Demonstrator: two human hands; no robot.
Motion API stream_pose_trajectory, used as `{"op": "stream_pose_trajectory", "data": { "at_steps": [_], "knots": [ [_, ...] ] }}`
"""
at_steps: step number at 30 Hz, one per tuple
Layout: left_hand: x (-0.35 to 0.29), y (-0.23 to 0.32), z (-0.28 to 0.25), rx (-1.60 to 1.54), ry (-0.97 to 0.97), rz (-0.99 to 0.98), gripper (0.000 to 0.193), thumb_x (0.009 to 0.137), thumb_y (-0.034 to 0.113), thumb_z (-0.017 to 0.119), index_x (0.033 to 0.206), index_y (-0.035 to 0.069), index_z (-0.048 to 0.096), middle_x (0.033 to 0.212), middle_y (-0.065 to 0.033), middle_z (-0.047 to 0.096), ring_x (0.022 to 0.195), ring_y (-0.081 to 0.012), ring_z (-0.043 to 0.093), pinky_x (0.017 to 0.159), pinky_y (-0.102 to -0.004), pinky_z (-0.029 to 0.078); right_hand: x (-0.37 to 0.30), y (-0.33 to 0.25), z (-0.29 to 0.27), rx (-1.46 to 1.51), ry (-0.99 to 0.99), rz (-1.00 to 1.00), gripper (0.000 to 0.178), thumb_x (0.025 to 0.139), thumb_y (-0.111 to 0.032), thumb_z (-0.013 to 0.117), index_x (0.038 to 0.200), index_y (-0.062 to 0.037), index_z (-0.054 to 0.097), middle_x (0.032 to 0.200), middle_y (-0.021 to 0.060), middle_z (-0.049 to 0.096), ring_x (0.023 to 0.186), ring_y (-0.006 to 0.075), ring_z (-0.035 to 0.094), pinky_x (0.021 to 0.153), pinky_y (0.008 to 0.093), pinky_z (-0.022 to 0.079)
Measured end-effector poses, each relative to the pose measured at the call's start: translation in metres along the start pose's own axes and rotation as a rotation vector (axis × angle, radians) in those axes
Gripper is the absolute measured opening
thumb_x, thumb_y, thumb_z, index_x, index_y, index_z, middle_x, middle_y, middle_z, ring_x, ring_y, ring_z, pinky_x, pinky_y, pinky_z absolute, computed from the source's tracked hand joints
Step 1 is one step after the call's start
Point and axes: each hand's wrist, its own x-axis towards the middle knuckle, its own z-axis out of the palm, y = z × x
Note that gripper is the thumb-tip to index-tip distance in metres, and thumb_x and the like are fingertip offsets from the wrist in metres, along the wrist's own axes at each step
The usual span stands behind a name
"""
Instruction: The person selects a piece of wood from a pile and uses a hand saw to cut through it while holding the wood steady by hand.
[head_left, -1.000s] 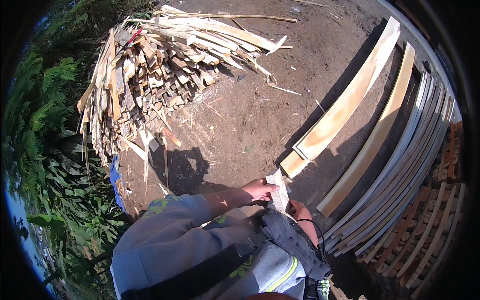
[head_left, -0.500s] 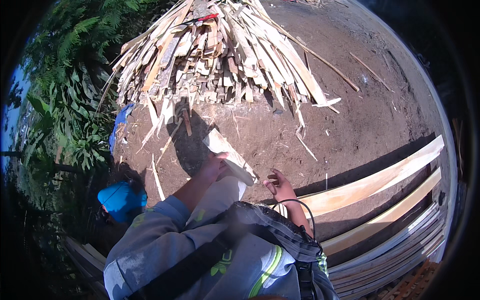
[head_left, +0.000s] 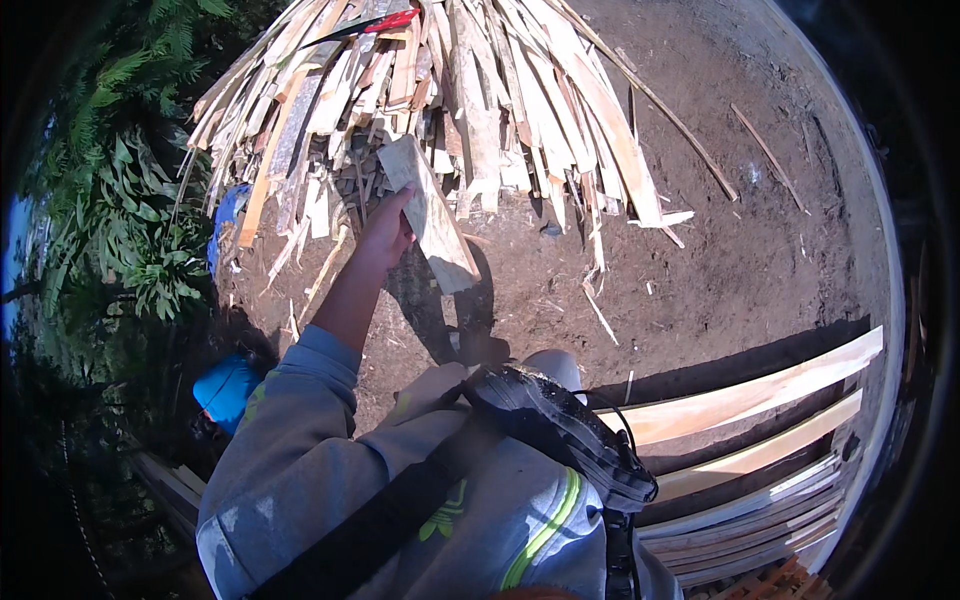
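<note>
A short, pale wooden board (head_left: 430, 215) is gripped at its left edge by my left hand (head_left: 388, 230), with the arm stretched forward over the dirt. The board tilts, its upper end overlapping the lower front of a big heap of split wood strips (head_left: 480, 110) in this view. My right hand does not show; the black bag at my waist (head_left: 550, 430) and my body fill that side. On top of the heap lies a saw with a red handle (head_left: 400, 20) and a dark blade.
Long planks (head_left: 740, 395) lie to my right, with several more stacked boards (head_left: 760, 520) nearer me. Leafy plants (head_left: 150, 220) border the left side. A blue cap (head_left: 226, 392) is low on the left. Thin wood scraps (head_left: 600, 310) litter the bare dirt.
My left hand has carried the board forward, from near my body to the heap's front. My right hand, visible with fingers spread before, has gone out of view.
</note>
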Motion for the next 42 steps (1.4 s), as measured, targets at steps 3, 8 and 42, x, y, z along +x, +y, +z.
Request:
{"op": "stream_pose_trajectory", "data": {
  "at_steps": [3,8,42],
  "knots": [
    [0.062,0.017,0.056,0.158,-0.090,-0.032,0.038,0.102,0.043,0.074,0.120,0.010,0.068,0.101,-0.0030,0.074,0.087,-0.0130,0.070,0.071,-0.0302,0.052,0.015,-0.054,-0.018,-0.006,-0.032,-0.004,0.044,0.100,-0.038,0.068,0.127,-0.0030,0.072,0.104,0.0124,0.079,0.082,0.0207,0.075,0.070,0.0345,0.060],
    [0.190,0.001,0.065,0.610,-0.008,0.117,0.051,0.095,0.048,0.082,0.120,0.004,0.071,0.101,-0.0065,0.075,0.088,-0.0147,0.071,0.078,-0.0331,0.056,0.083,-0.174,-0.069,-0.177,-0.138,-0.043,0.045,0.100,-0.039,0.068,0.128,-0.0039,0.072,0.104,0.0125,0.079,0.080,0.0211,0.075,0.069,0.0347,0.061],
    [0.078,-0.081,0.118,0.222,0.520,-0.246,0.120,0.087,0.068,0.080,0.165,-0.006,0.026,0.151,-0.0286,0.052,0.138,-0.0402,0.056,0.120,-0.0485,0.042,0.183,-0.693,-0.216,-1.000,-0.086,-0.307,0.043,0.105,-0.032,0.068,0.137,-0.0032,0.066,0.111,0.0106,0.076,0.091,0.0195,0.074,0.082,0.0351,0.058]
  ]
}}
